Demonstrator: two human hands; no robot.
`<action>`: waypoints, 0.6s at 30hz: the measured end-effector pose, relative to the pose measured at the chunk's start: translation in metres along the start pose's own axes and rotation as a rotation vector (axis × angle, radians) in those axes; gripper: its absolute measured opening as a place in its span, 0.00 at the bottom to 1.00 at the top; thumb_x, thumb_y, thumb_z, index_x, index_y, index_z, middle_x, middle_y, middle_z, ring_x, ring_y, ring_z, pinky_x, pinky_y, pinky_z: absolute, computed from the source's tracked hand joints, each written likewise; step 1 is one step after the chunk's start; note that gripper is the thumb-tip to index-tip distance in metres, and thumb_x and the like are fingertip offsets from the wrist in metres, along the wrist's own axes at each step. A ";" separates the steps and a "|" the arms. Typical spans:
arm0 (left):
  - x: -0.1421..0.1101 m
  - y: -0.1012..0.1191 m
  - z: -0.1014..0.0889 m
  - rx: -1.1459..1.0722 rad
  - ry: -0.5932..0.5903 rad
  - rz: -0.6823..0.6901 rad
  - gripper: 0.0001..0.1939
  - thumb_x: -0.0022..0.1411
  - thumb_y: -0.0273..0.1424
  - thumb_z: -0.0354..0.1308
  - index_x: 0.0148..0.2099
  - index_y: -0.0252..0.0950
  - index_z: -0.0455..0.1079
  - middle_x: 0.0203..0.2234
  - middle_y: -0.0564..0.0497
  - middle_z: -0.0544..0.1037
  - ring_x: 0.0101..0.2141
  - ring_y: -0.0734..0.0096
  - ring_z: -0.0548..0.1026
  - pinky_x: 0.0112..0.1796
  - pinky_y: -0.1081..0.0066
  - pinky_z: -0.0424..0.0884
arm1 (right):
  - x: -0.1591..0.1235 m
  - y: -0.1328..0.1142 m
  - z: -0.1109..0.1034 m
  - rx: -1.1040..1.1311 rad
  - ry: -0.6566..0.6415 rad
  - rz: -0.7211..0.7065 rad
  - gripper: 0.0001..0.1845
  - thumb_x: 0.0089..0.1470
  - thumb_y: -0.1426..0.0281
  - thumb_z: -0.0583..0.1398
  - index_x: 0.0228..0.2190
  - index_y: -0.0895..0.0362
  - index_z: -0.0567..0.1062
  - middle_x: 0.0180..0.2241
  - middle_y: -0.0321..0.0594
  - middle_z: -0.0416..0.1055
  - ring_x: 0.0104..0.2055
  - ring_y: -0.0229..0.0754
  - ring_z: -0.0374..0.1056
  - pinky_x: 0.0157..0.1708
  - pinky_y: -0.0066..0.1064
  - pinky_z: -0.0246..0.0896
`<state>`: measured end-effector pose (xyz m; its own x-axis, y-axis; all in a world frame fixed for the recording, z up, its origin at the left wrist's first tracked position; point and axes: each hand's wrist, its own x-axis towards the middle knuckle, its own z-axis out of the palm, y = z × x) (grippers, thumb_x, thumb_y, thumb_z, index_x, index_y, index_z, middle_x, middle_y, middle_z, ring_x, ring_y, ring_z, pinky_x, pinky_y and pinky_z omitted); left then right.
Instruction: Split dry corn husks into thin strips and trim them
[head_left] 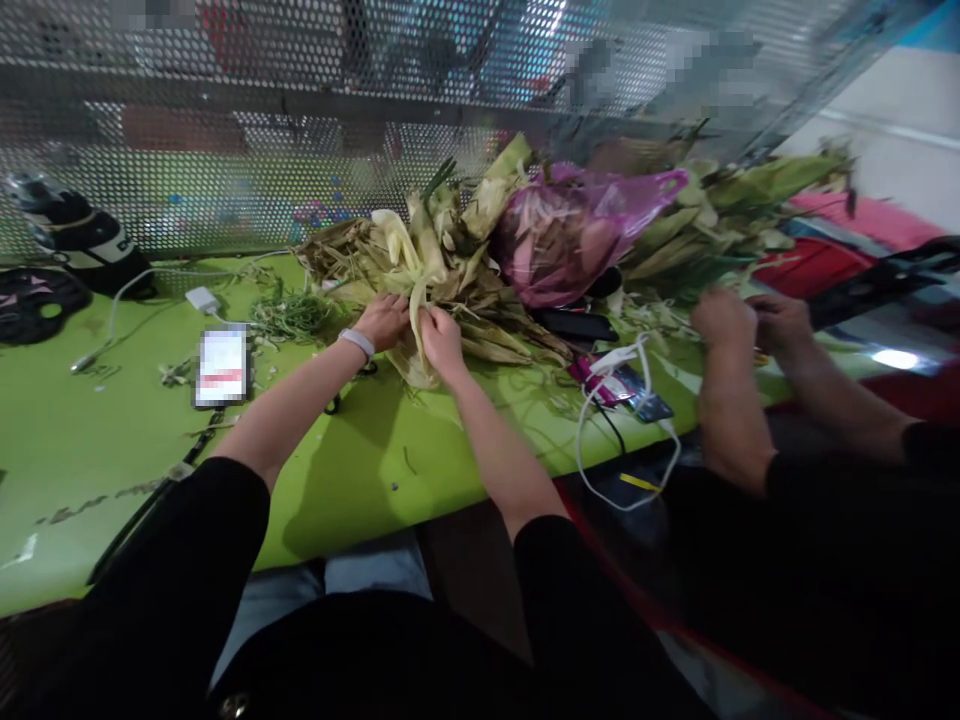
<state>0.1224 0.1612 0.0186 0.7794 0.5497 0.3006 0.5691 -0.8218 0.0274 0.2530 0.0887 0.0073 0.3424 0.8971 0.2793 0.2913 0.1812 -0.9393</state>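
Pale corn husks (pixel 420 362) hang between my two hands at the front of a pile of dried husks (pixel 472 265). My right hand (pixel 441 342) is closed around a light, folded husk strip that rises above the fingers. From the other side, my left hand (pixel 384 320), with a light band on its wrist, grips the same bunch of husk; its fingertips are partly hidden in the leaves. A small heap of thin green shreds (pixel 289 315) lies left of my left hand.
A pink plastic bag (pixel 559 240) sits amid the husks. Right of me, a co-worker's hands (pixel 739 322) work near more husks. A phone (pixel 221 367), white cable (pixel 581 440), dark bottle (pixel 82 235) and black fan-like object (pixel 34 305) lie about the green table (pixel 360 470). Perforated metal stands behind.
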 end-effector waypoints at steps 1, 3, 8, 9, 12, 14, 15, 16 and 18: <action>0.001 -0.001 -0.002 -0.020 -0.002 -0.007 0.18 0.54 0.23 0.56 0.47 0.24 0.76 0.47 0.31 0.77 0.53 0.44 0.72 0.57 0.51 0.62 | -0.001 0.001 -0.001 -0.054 0.014 -0.068 0.18 0.55 0.59 0.57 0.19 0.54 0.64 0.24 0.34 0.62 0.34 0.39 0.60 0.42 0.28 0.58; 0.001 -0.003 -0.011 -0.178 -0.005 -0.042 0.18 0.52 0.27 0.60 0.46 0.27 0.77 0.44 0.35 0.79 0.50 0.45 0.74 0.57 0.52 0.63 | 0.000 0.003 0.000 -0.032 -0.009 -0.078 0.17 0.55 0.58 0.57 0.21 0.55 0.66 0.25 0.34 0.64 0.34 0.39 0.60 0.41 0.28 0.58; -0.003 -0.014 -0.041 -0.863 0.163 -0.257 0.17 0.53 0.28 0.55 0.44 0.30 0.77 0.36 0.45 0.81 0.38 0.62 0.77 0.44 0.65 0.72 | 0.002 0.005 0.011 0.227 -0.054 0.073 0.17 0.52 0.56 0.59 0.23 0.56 0.66 0.21 0.30 0.59 0.27 0.35 0.55 0.30 0.26 0.54; -0.006 -0.015 -0.045 -0.885 0.222 -0.298 0.16 0.52 0.27 0.54 0.42 0.29 0.77 0.35 0.45 0.81 0.36 0.63 0.77 0.43 0.66 0.72 | 0.001 0.003 0.012 0.243 -0.031 0.069 0.17 0.52 0.56 0.59 0.23 0.56 0.66 0.20 0.29 0.57 0.26 0.34 0.54 0.28 0.25 0.53; -0.022 -0.013 -0.052 -0.770 0.320 -0.348 0.14 0.52 0.29 0.56 0.39 0.30 0.78 0.33 0.46 0.81 0.37 0.63 0.76 0.44 0.67 0.70 | -0.003 -0.005 0.012 0.212 0.013 0.006 0.18 0.52 0.56 0.60 0.21 0.56 0.64 0.19 0.28 0.54 0.24 0.33 0.51 0.26 0.25 0.51; -0.040 -0.008 -0.054 -0.727 0.338 -0.407 0.15 0.56 0.35 0.56 0.37 0.31 0.79 0.29 0.47 0.79 0.33 0.64 0.75 0.39 0.67 0.69 | -0.007 -0.011 0.012 0.180 0.002 -0.026 0.18 0.52 0.56 0.60 0.22 0.56 0.65 0.20 0.28 0.56 0.24 0.33 0.53 0.26 0.25 0.51; -0.049 -0.005 -0.056 -0.719 0.340 -0.443 0.18 0.59 0.39 0.54 0.36 0.31 0.79 0.25 0.48 0.77 0.30 0.65 0.73 0.36 0.68 0.69 | -0.009 -0.015 0.012 0.177 -0.012 -0.035 0.17 0.51 0.56 0.60 0.23 0.56 0.66 0.21 0.29 0.59 0.25 0.33 0.54 0.27 0.25 0.52; -0.058 -0.002 -0.057 -0.731 0.359 -0.473 0.22 0.62 0.43 0.51 0.36 0.31 0.79 0.22 0.50 0.74 0.28 0.67 0.72 0.33 0.69 0.67 | -0.011 -0.018 0.013 0.181 -0.029 -0.039 0.17 0.51 0.55 0.60 0.25 0.56 0.68 0.22 0.30 0.61 0.25 0.34 0.56 0.27 0.25 0.53; -0.075 0.002 -0.061 -0.762 0.368 -0.493 0.25 0.63 0.48 0.49 0.35 0.32 0.78 0.19 0.51 0.71 0.26 0.68 0.70 0.31 0.70 0.65 | -0.015 -0.025 0.015 0.194 -0.068 -0.029 0.17 0.51 0.55 0.60 0.27 0.56 0.69 0.23 0.31 0.64 0.26 0.34 0.58 0.27 0.25 0.55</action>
<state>0.0492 0.1088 0.0542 0.2954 0.8828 0.3652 0.3866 -0.4600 0.7993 0.2267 0.0767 0.0237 0.2737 0.9143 0.2986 0.1207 0.2753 -0.9537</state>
